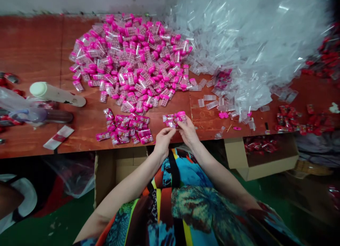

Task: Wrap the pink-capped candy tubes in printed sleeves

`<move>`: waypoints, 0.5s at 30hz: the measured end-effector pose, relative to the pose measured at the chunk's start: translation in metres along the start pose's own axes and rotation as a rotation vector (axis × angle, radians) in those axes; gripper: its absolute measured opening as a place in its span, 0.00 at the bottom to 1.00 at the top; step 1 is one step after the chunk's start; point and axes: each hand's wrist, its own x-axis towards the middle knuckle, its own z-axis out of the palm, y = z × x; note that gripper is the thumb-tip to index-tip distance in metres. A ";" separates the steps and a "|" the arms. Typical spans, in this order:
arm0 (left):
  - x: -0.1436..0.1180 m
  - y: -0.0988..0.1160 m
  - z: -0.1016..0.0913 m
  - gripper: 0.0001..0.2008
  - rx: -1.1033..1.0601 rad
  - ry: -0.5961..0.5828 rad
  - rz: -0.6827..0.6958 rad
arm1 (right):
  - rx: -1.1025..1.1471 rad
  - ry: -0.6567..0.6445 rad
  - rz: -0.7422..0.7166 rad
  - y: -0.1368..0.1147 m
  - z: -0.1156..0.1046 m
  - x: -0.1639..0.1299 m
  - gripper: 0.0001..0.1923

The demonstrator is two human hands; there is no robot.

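Note:
Over the front edge of the table, my two hands meet at a small clear bottle [181,114] with a pink cap and a pink printed sleeve [171,121]. My right hand [189,133] is closed round the capped end. The fingers of my left hand [164,140] pinch together at the lower side of the sleeve; exactly what sits between the fingertips is hidden. Left of my hands lies a small heap of sleeved pink packs [126,129]. Behind it spreads a large pile of pink-capped bottles filled with small pink balls [132,65].
Clear plastic bags [249,33] and loose clear tubes [212,104] cover the back right. Red packs [289,120] lie at far right, above an open carton [271,164]. A white-lidded bottle [57,93] lies on the left. Another open carton [106,175] stands below the table edge.

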 end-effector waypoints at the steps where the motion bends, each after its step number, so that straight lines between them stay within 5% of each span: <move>1: -0.002 0.000 -0.003 0.12 0.028 -0.026 -0.009 | -0.006 -0.028 0.008 -0.004 -0.005 0.002 0.27; 6: 0.003 0.015 -0.017 0.15 0.020 -0.005 -0.071 | -0.169 -0.158 0.059 -0.017 -0.021 0.007 0.32; 11: 0.016 0.033 -0.016 0.11 0.215 -0.136 -0.062 | -0.287 -0.324 0.074 -0.026 -0.024 0.011 0.32; 15: 0.022 0.041 -0.012 0.14 0.185 -0.051 -0.131 | -0.304 -0.272 0.032 -0.032 -0.027 0.014 0.30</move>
